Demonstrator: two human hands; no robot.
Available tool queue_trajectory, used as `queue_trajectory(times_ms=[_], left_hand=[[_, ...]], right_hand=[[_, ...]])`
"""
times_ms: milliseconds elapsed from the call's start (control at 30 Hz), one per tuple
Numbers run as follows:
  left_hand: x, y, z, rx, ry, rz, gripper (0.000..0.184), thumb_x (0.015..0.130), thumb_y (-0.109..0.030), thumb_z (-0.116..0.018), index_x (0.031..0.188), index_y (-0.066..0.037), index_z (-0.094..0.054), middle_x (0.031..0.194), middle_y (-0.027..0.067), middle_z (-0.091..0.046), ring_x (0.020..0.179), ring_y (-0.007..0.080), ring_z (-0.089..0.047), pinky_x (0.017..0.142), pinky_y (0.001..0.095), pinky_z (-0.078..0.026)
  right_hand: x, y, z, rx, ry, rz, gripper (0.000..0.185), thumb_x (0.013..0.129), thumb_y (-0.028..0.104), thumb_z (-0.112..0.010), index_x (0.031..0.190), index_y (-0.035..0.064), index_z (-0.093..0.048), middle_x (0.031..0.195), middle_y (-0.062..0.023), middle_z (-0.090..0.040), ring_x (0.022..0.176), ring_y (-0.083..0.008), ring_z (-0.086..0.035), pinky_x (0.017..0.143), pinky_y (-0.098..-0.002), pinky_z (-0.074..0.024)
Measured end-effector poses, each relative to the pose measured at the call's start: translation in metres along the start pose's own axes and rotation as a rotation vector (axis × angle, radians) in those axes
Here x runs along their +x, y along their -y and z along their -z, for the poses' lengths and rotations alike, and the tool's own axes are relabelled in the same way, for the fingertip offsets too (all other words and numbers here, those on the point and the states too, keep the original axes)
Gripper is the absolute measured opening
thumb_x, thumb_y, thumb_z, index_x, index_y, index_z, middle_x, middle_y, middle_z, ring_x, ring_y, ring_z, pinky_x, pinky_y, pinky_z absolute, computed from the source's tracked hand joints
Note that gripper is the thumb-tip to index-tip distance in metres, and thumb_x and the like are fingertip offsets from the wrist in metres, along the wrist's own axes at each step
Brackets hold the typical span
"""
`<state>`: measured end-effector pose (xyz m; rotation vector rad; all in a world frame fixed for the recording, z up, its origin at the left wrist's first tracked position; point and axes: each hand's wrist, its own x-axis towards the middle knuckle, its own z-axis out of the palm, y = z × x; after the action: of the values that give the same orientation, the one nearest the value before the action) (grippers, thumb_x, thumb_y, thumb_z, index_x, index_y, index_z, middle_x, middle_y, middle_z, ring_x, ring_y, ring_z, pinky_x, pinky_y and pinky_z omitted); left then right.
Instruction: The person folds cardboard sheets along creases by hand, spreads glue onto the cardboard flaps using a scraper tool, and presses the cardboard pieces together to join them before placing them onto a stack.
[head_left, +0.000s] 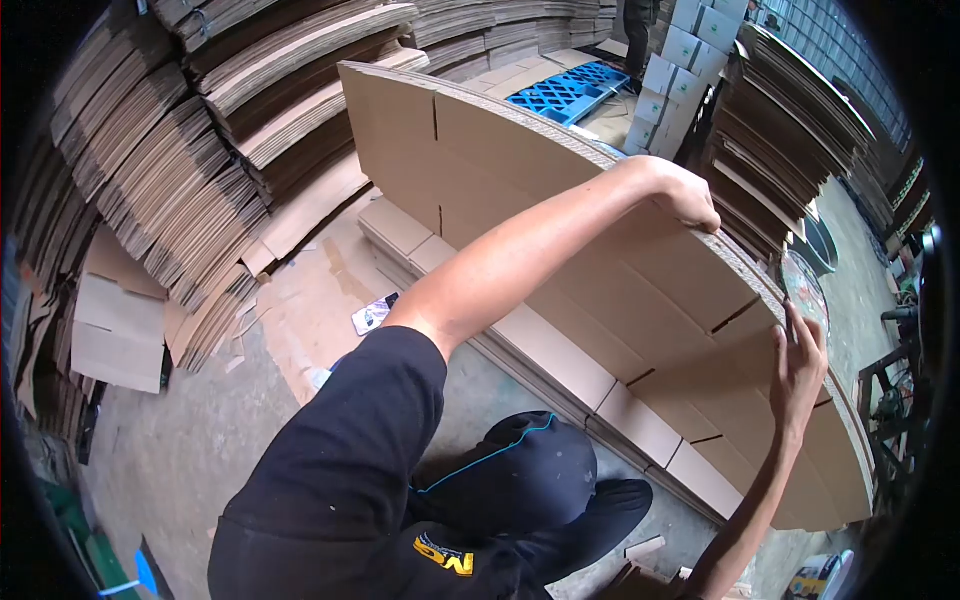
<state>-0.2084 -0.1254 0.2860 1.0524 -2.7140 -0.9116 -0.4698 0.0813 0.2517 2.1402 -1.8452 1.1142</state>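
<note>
A stack of flat brown cardboard sheets (590,230) stands on its long edge, tilted, in front of me. My left hand (688,198) is bent over its top edge near the middle, fingers curled on the sheets' edges. Farther right, my right hand (800,360) touches the same stack near its top edge, with its fingers stretched and apart. Below the upright sheets lies a lower pile of flat cardboard (555,355) on the floor, in front of my knees.
Tall cardboard piles (150,170) rise at left and back. A blue pallet (570,92), white boxes (690,50) and a person's dark-clothed legs (638,35) are behind. A phone-like object (374,314) lies on floor cardboard. Dark machinery (890,400) stands at right.
</note>
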Motion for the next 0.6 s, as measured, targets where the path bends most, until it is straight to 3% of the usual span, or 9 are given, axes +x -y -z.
queue_trajectory(times_ms=[33,133,300,400,467,567,600], left_hand=[[0.002,-0.001,0.003,0.008,0.064,0.036,0.052,0.088,-0.047,-0.059,0.123,-0.011,-0.071,0.121,0.0115,-0.071,0.107,0.0276,-0.067,0.094,0.0399,-0.051],[-0.002,-0.005,0.001,0.011,0.030,0.004,0.053,0.088,-0.048,-0.058,0.122,-0.010,-0.071,0.122,0.0124,-0.071,0.108,0.0281,-0.066,0.094,0.0405,-0.051],[0.001,-0.007,0.002,0.016,0.009,0.059,0.054,0.088,-0.048,-0.056,0.120,-0.008,-0.071,0.123,0.0144,-0.070,0.109,0.0283,-0.066,0.094,0.0407,-0.051],[0.002,-0.005,0.007,-0.008,0.047,0.068,0.054,0.087,-0.047,-0.054,0.117,-0.004,-0.070,0.118,0.0149,-0.071,0.104,0.0292,-0.067,0.091,0.0422,-0.051],[0.005,-0.003,0.007,0.009,-0.019,0.052,0.053,0.087,-0.046,-0.054,0.113,-0.003,-0.069,0.108,0.0134,-0.071,0.093,0.0283,-0.066,0.082,0.0431,-0.051],[0.006,-0.005,0.016,-0.026,0.061,0.187,0.050,0.087,-0.045,-0.054,0.111,-0.003,-0.068,0.100,0.0117,-0.070,0.084,0.0270,-0.064,0.075,0.0432,-0.050],[0.012,0.001,0.012,-0.029,0.014,0.122,0.050,0.087,-0.045,-0.054,0.111,-0.004,-0.069,0.099,0.0115,-0.070,0.082,0.0260,-0.064,0.072,0.0423,-0.049]], right_hand=[[0.000,-0.002,0.002,-0.006,0.009,0.002,0.035,0.099,0.011,-0.064,0.133,0.0036,-0.065,0.105,-0.0127,-0.059,0.091,-0.0218,-0.062,0.083,-0.0307,-0.0494],[0.000,0.001,0.006,-0.088,-0.002,0.017,0.034,0.096,0.012,-0.068,0.130,0.0058,-0.067,0.106,-0.0134,-0.062,0.088,-0.0242,-0.065,0.080,-0.0354,-0.0525],[-0.002,-0.003,0.002,-0.098,-0.033,0.041,0.038,0.093,0.014,-0.072,0.130,0.0056,-0.067,0.109,-0.0137,-0.061,0.092,-0.0273,-0.063,0.088,-0.0372,-0.0501],[-0.001,-0.005,-0.002,-0.135,-0.092,0.112,0.033,0.093,0.015,-0.071,0.124,0.0017,-0.068,0.109,-0.0135,-0.060,0.099,-0.0247,-0.062,0.087,-0.0352,-0.0508],[-0.001,0.004,-0.002,-0.232,-0.178,0.197,0.030,0.091,0.018,-0.074,0.115,-0.0005,-0.068,0.108,-0.0146,-0.062,0.098,-0.0277,-0.064,0.088,-0.0381,-0.0516],[-0.002,0.013,-0.001,-0.232,-0.097,0.096,0.029,0.091,0.020,-0.074,0.109,-0.0005,-0.067,0.106,-0.0145,-0.065,0.096,-0.0304,-0.066,0.088,-0.0406,-0.0519],[-0.003,0.012,-0.001,-0.236,-0.099,0.089,0.029,0.091,0.020,-0.074,0.109,-0.0005,-0.067,0.106,-0.0145,-0.065,0.096,-0.0304,-0.066,0.088,-0.0406,-0.0519]])
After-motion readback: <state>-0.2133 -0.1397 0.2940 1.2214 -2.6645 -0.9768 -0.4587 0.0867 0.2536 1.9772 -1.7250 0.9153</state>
